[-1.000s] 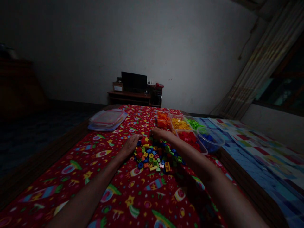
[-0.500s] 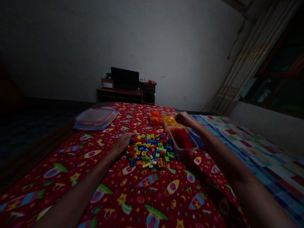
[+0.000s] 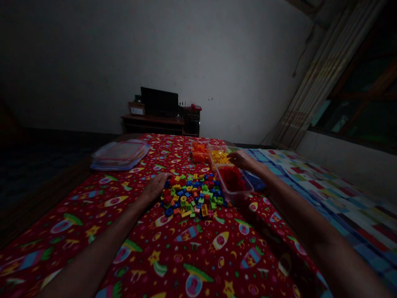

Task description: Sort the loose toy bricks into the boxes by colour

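Note:
A loose pile of small toy building bricks (image 3: pixel 192 196) in mixed colours lies on the red cloth. My left hand (image 3: pixel 157 185) rests at the pile's left edge, fingers lying loosely forward against the bricks. Over the boxes at the right, my right hand (image 3: pixel 243 160) is held with curled fingers; whatever they pinch is too dark to make out. Close by its fingertips is a clear box of yellow bricks (image 3: pixel 219 157). Nearer to me stands a clear box of red bricks (image 3: pixel 232 179). Orange bricks (image 3: pixel 200 152) fill another box farther left.
Stacked plastic lids (image 3: pixel 120 155) lie at the left edge of the patterned red cloth (image 3: pixel 198 244). Something blue (image 3: pixel 256 181) sits beside the red bricks' box. A checked cover (image 3: pixel 325 186) spreads at the right. A desk with a monitor (image 3: pixel 159 102) stands against the wall.
My right hand has lowered slightly beside the yellow box, its fingers less tightly balled. My left hand stays at the pile's edge. The whole view has shifted slightly.

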The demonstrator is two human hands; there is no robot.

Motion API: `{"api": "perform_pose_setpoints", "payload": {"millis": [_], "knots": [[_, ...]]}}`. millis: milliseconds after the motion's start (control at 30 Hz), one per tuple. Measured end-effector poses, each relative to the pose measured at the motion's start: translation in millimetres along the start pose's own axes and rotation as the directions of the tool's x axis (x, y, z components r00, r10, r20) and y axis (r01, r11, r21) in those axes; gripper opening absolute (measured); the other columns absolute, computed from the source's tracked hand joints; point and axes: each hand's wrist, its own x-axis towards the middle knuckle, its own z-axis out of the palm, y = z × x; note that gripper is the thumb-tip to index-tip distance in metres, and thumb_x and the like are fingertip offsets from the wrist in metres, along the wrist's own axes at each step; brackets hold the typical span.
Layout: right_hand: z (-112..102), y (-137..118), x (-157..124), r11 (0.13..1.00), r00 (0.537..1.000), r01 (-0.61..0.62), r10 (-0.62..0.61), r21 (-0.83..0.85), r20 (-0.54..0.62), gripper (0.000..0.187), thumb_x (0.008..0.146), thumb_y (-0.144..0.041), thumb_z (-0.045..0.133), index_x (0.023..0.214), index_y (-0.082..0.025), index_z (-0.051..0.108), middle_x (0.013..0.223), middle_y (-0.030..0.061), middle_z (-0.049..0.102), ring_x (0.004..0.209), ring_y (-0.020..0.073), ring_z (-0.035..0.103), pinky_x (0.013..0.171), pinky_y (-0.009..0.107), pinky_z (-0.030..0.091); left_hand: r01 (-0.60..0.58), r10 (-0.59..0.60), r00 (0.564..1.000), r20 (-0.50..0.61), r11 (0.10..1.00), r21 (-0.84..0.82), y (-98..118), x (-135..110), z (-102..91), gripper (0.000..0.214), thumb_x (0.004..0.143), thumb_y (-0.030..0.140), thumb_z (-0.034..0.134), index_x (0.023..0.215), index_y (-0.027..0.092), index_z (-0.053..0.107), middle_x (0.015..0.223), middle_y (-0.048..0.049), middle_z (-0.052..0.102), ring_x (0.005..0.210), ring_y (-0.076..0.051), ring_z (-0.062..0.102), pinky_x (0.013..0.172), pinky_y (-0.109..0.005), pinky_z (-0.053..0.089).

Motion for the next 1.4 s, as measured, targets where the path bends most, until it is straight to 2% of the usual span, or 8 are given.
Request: {"api": "perform_pose_setpoints", "payload": {"millis": [133, 233, 433, 567, 767, 1000, 1200, 1400], "knots": [[34, -65, 12, 0.986, 0.985, 0.144, -0.151, 0.089, 0.079, 0.03, 0.093, -0.028, 0.043, 0.105, -0.011, 0.064, 0.092, 0.0105, 0.068, 0.076, 0.014, 0.059, 0.067, 0.023, 0.039, 0.027, -0.027, 1.0, 0.004, 1.0, 0.011, -5, 2, 1.4, 0.058, 0.088, 0.048, 0.018, 0.108, 0.015, 0.062, 0.114, -0.0103, 0.065, 0.107, -0.023, 0.058, 0.098, -0.037, 0.043], [63, -99, 18, 0.997, 0.994, 0.08, -0.079, -0.001, 0.077, 0.038, 0.096, -0.038, 0.038, 0.107, -0.009, 0.061, 0.1, 0.0162, 0.066, 0.094, 0.0214, 0.06, 0.081, 0.03, 0.041, 0.04, -0.04, 0.999, 0.034, 0.999, -0.007, -11, 3, 4.5, 0.061, 0.089, 0.05, 0.018, 0.119, 0.013, 0.057, 0.125, -0.0122, 0.06, 0.116, -0.024, 0.054, 0.102, -0.039, 0.039], [84, -126, 27, 0.993, 0.979, -0.114, 0.118, -0.028, 0.169, 0.051, 0.096, -0.048, 0.028, 0.105, -0.011, 0.063, 0.107, 0.0202, 0.065, 0.103, 0.0292, 0.06, 0.085, 0.04, 0.044, -0.07, 0.066, 0.994, 0.09, 0.996, 0.047, -18, 7, 13.4, 0.063, 0.088, 0.053, 0.021, 0.129, 0.014, 0.05, 0.135, -0.0114, 0.053, 0.125, -0.024, 0.047, 0.109, -0.041, 0.032], [80, -139, 22, 0.993, 0.997, 0.023, -0.032, 0.118, 0.074, 0.047, 0.097, -0.045, 0.031, 0.109, -0.011, 0.062, 0.102, 0.0172, 0.066, 0.102, 0.0253, 0.061, 0.088, 0.037, 0.045, -0.143, 0.135, 0.985, 0.112, 0.987, 0.072, -18, 11, 17.0, 0.062, 0.088, 0.053, 0.022, 0.127, 0.016, 0.052, 0.131, -0.0098, 0.056, 0.122, -0.023, 0.05, 0.106, -0.038, 0.036], [87, -139, -52, 0.963, 0.955, 0.096, -0.018, 0.251, -0.295, 0.05, 0.095, -0.039, 0.039, 0.138, -0.015, 0.04, 0.142, 0.0193, 0.04, 0.136, 0.0265, 0.03, 0.108, 0.046, 0.031, -0.13, 0.124, 0.986, 0.111, 0.991, 0.045, -20, 10, 21.6, 0.065, 0.09, 0.055, 0.018, 0.133, 0.014, 0.047, 0.137, -0.0107, 0.051, 0.127, -0.023, 0.045, 0.11, -0.039, 0.031], [112, -133, -136, 0.951, 0.992, -0.03, 0.066, 0.309, -0.108, 0.06, 0.095, -0.042, 0.035, 0.149, -0.027, 0.015, 0.153, 0.0126, 0.02, 0.142, 0.0302, 0.012, 0.109, 0.054, 0.028, -0.082, 0.081, 0.989, 0.124, 0.997, 0.001, -6, 5, 21.1, 0.068, 0.089, 0.058, 0.018, 0.132, 0.015, 0.048, 0.138, -0.0105, 0.05, 0.128, -0.024, 0.044, 0.111, -0.04, 0.031], [111, -153, -100, 0.884, 0.993, -0.115, 0.102, 0.452, 0.053, 0.065, 0.095, -0.047, 0.032, 0.149, -0.016, 0.016, 0.155, 0.0187, 0.009, 0.142, 0.032, 0.0, 0.112, 0.054, 0.018, -0.093, 0.095, 0.988, 0.122, 0.996, -0.017, -19, 7, 23.8, 0.067, 0.089, 0.058, 0.018, 0.135, 0.016, 0.045, 0.14, -0.009, 0.048, 0.13, -0.022, 0.042, 0.112, -0.037, 0.028], [105, -172, -53, 0.894, 1.0, 0.006, 0.002, 0.448, -0.017, 0.065, 0.095, -0.048, 0.031, 0.147, -0.011, 0.021, 0.153, 0.0237, 0.012, 0.142, 0.0327, 0.003, 0.112, 0.052, 0.018, -0.112, 0.113, 0.991, 0.072, 0.993, -0.022, -30, 8, 23.4, 0.064, 0.09, 0.054, 0.018, 0.133, 0.018, 0.047, 0.137, -0.0073, 0.052, 0.129, -0.022, 0.044, 0.11, -0.039, 0.032]]}}
